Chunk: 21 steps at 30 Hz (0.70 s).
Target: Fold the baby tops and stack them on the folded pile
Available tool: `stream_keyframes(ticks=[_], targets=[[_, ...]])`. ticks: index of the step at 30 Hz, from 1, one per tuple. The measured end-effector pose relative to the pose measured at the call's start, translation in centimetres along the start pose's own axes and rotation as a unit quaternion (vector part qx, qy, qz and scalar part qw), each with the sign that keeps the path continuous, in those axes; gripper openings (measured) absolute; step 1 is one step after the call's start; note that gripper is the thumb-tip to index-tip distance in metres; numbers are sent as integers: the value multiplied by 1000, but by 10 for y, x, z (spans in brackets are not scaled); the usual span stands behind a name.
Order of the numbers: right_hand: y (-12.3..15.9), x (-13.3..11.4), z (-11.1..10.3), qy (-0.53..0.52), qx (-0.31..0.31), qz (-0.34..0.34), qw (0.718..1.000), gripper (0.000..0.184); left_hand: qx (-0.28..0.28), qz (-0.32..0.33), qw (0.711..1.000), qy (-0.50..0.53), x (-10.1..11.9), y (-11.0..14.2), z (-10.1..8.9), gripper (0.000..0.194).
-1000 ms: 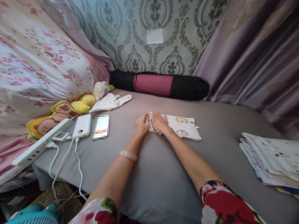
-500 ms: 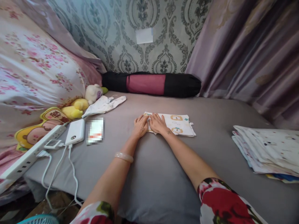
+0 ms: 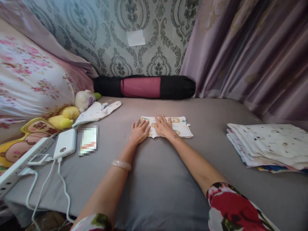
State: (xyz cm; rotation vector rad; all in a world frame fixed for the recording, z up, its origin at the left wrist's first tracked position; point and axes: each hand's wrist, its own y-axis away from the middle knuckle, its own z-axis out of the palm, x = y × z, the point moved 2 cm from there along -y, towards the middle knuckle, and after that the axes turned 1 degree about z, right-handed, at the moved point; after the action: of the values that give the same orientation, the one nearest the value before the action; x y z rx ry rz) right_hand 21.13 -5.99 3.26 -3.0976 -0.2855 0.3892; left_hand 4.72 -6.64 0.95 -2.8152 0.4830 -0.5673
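A white folded cloth [image 3: 181, 131] with orange and green prints lies flat on the grey sheet, a small tag sticking out at its right edge. Its exact kind does not show. My left hand [image 3: 140, 131] rests palm down on the left end of the cloth, fingers spread. Over the cloth's middle, my right hand [image 3: 163, 126] lies flat with its fingers apart. Both hands cover parts of the print. A pale bangle [image 3: 121, 165] circles my left wrist.
A stack of folded cloths [image 3: 267, 144] lies at the right. On the left are a power bank [image 3: 64, 143] with cables, a power strip [image 3: 24, 163], a blurred packet [image 3: 88, 140], a crumpled white garment [image 3: 96, 112] and plush toys [image 3: 64, 118]. A black-and-red long bag [image 3: 141, 87] lines the wall.
My hands have moved apart a little across the cloth, uncovering print between them. The view has turned slightly right, so the things appear further left.
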Motion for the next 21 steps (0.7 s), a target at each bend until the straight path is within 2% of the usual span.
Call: stream_keyframes(ticks=[13,21], targets=[[0,2,4,-7,-12,9,1000,57,-8,7,1000,-15,0,1,-1,52],[10,24,-13,3,-6,32,999,57,4,2,999,-39,-2,2,2,52]])
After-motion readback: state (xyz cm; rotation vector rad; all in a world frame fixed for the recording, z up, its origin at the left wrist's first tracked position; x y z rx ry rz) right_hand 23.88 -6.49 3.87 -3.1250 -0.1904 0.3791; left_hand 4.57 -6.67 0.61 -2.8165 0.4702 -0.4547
